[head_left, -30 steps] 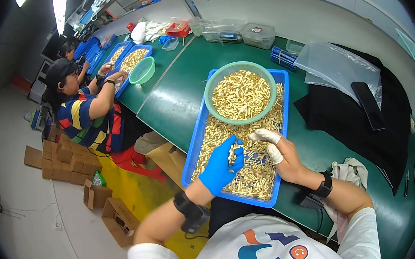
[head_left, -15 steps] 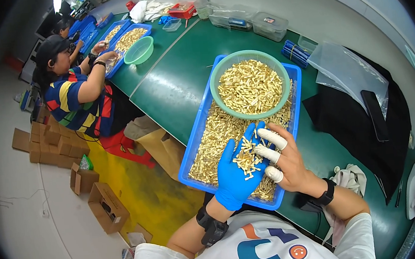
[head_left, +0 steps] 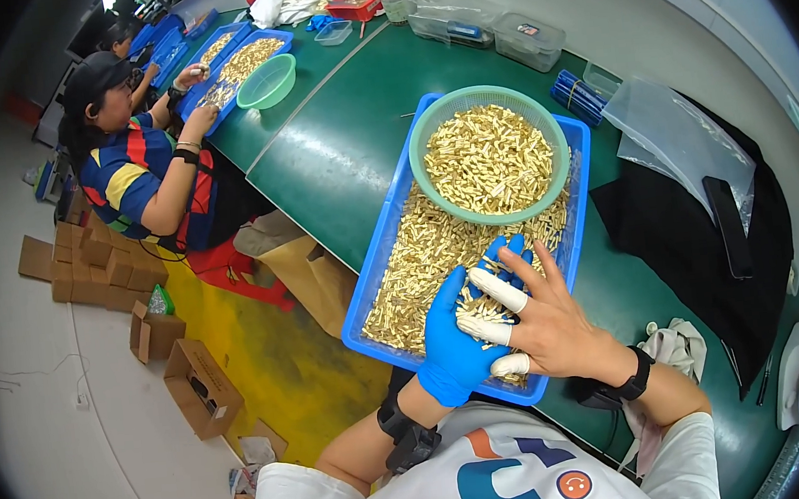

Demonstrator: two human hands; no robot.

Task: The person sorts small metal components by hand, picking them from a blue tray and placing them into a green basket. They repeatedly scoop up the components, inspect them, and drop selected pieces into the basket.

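My left hand (head_left: 456, 352), in a blue glove, is cupped palm up over the tray with a heap of small brass pins (head_left: 484, 311) in it. My right hand (head_left: 558, 327), white finger cots on its thumb and two fingers, lies across that palm with fingers stretched and spread, touching the heap and partly hiding it. Beneath both hands is a blue tray (head_left: 379, 346) holding a thick layer of loose brass pieces (head_left: 411, 272). A pale green colander (head_left: 423, 172), full of similar brass pieces, rests over the tray's far part.
Right of the tray, a black cloth (head_left: 676, 223) lies under a clear plastic bag (head_left: 681, 131) and a dark phone (head_left: 728, 227). Blue sticks (head_left: 577, 96) and lidded plastic boxes (head_left: 531, 41) line the back. A co-worker (head_left: 135, 150) sits at the left near another green bowl (head_left: 267, 82).
My right hand has shifted left and swung further over the gloved palm, its fingers more outstretched, covering more of the brass pins. The view has shifted slightly.
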